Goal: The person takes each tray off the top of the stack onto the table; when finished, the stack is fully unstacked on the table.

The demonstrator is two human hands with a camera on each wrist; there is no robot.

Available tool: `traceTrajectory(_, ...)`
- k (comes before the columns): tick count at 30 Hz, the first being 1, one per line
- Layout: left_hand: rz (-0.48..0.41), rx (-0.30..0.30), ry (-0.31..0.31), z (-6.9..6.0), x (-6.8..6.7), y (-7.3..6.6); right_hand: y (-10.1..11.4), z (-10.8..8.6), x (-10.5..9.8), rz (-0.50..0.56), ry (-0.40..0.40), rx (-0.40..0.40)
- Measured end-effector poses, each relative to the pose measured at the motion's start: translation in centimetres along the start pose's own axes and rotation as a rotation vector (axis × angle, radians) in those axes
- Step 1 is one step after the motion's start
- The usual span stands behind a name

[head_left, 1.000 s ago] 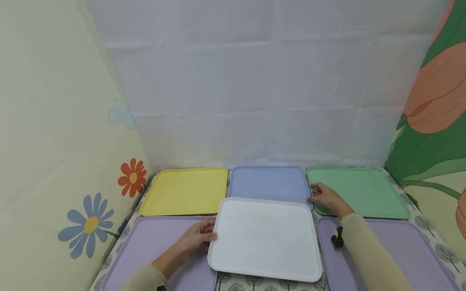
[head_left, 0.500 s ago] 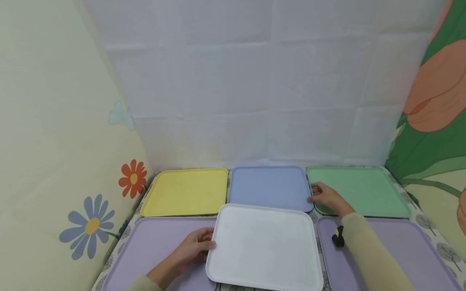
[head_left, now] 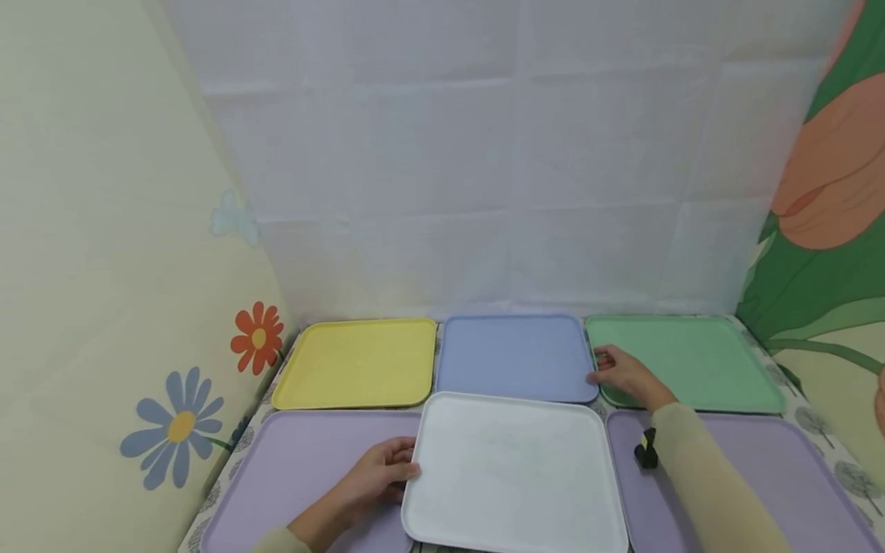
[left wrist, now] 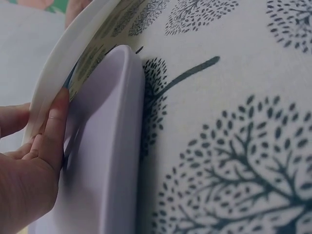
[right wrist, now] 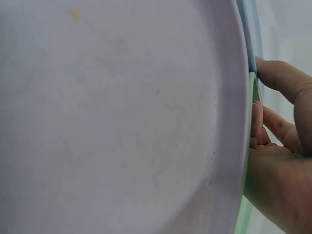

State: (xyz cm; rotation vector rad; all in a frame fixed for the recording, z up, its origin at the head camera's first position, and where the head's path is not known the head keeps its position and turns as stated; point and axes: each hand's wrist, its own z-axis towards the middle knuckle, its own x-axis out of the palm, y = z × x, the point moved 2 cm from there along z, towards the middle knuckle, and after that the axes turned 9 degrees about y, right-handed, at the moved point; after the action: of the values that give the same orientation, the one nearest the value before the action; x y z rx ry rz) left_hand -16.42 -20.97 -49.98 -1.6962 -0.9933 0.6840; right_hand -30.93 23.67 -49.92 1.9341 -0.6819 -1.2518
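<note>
My left hand point(head_left: 376, 474) pinches the left rim of a white tray point(head_left: 515, 476), its thumb on top and its fingers beneath in the left wrist view. The white tray sits slightly askew, overlapping the edge of the left purple tray point(head_left: 304, 468). My right hand point(head_left: 628, 375) reaches to the right edge of the blue tray point(head_left: 515, 357). Its thumb lies on the blue rim, and the curled fingers are on the side of the green tray point(head_left: 691, 361). In the right wrist view, the right purple tray point(right wrist: 126, 117) hides part of these fingers.
A yellow tray point(head_left: 356, 362) lies at the back left. The tablecloth point(left wrist: 219, 112) is printed with dark trees. A white cloth point(head_left: 484, 153) hangs behind the trays, and flower-patterned panels flank both sides.
My left hand has drawn the white tray toward me, uncovering more of the blue tray's near edge. The right hand has stayed at the blue tray's right edge.
</note>
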Motion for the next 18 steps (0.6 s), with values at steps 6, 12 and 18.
traceTrajectory(6,-0.005,-0.007,0.011,0.0,0.2,-0.1,-0.3,0.3,-0.3,0.002,0.008,0.005)
traceTrajectory(12,0.023,0.005,0.037,0.1,0.4,-0.4,-0.5,0.3,-0.3,0.008,0.006,-0.006)
traceTrajectory(18,0.153,-0.019,0.05,0.1,0.5,-1.1,-0.5,0.2,-0.1,0.002,0.014,0.003)
